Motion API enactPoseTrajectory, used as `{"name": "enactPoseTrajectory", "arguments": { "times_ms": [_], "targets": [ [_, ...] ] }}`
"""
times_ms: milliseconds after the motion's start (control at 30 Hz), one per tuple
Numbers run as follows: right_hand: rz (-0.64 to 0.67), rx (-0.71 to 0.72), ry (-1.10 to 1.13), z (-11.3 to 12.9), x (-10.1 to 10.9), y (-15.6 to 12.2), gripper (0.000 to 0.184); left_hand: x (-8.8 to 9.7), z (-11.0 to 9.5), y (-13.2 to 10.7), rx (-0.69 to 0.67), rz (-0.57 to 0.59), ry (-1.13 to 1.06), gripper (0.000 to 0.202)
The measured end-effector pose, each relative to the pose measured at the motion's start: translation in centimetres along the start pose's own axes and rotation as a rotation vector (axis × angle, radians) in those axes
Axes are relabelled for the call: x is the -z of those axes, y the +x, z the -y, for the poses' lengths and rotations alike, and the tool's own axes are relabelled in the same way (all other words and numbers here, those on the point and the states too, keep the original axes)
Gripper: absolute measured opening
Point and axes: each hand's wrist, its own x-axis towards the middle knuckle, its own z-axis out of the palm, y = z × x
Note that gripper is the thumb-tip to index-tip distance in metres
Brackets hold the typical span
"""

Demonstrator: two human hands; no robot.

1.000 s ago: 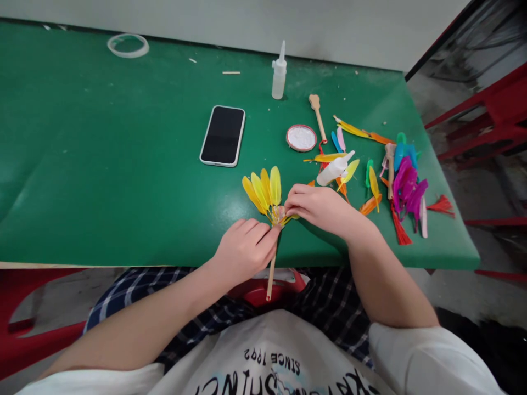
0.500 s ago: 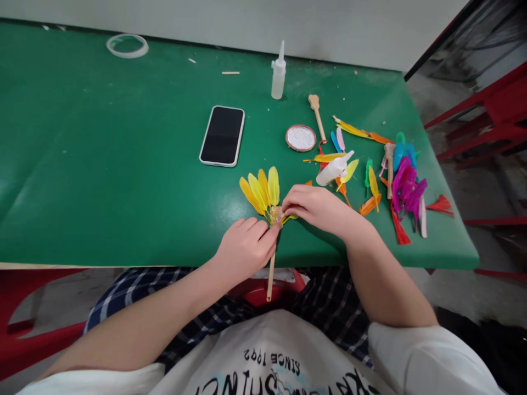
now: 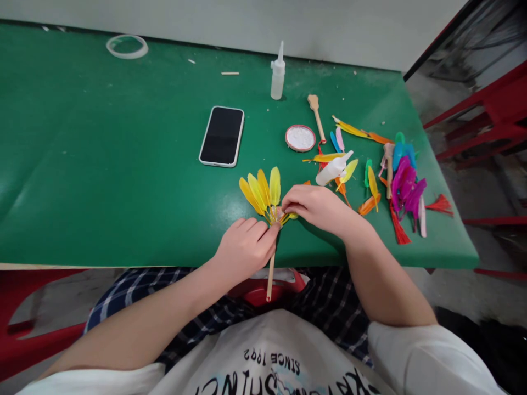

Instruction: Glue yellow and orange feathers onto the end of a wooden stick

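Note:
A fan of yellow feathers (image 3: 262,190) lies on the green table (image 3: 102,164) near its front edge, fixed to a wooden stick (image 3: 270,277) that hangs over the edge. My left hand (image 3: 245,248) is closed on the stick just below the feathers. My right hand (image 3: 319,206) pinches a yellow feather at the fan's base, where its fingertips press. A fallen white glue bottle (image 3: 332,169) lies just beyond my right hand.
A black phone (image 3: 222,135) lies face up mid-table. An upright glue bottle (image 3: 278,75), a white round lid (image 3: 300,137), a wooden paddle stick (image 3: 317,116) and a pile of coloured feathers (image 3: 401,184) sit to the right. A clear ring (image 3: 127,46) is far left. Red chairs (image 3: 489,118) stand right.
Almost nothing has moved. My right hand's fingertips have shifted slightly at the fan's base; the left hand keeps its hold on the stick.

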Motion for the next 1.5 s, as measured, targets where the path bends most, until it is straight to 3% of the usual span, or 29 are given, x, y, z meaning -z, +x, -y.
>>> {"name": "enactPoseTrajectory", "arguments": {
  "times_ms": [533, 767, 1000, 1100, 1300, 1500],
  "targets": [
    [-0.013, -0.011, 0.034, -0.3, 0.1, 0.1, 0.022, -0.1, -0.1, 0.1, 0.026, 0.022, -0.002, 0.025],
    [-0.094, -0.075, 0.034, -1.1, 0.0, 0.1, 0.021, 0.0, -0.2, 0.1, 0.028, 0.027, -0.012, 0.026],
    [-0.139, -0.046, 0.036, -1.7, -0.4, 0.2, 0.019, 0.1, -0.1, 0.3, 0.026, 0.018, 0.001, 0.029],
    [-0.26, -0.009, 0.018, -1.5, -0.1, 0.1, 0.02, 0.1, -0.2, 0.3, 0.032, 0.028, 0.002, 0.029],
    [-0.749, -0.003, -0.023, -0.6, 0.6, -0.4, 0.031, 0.1, -0.2, 0.3, 0.022, 0.013, -0.009, 0.027],
    [-0.79, -0.107, 0.021, -0.9, 0.1, -0.8, 0.028, 0.1, -0.2, 0.4, 0.012, -0.018, -0.024, 0.027]
  ]
}}
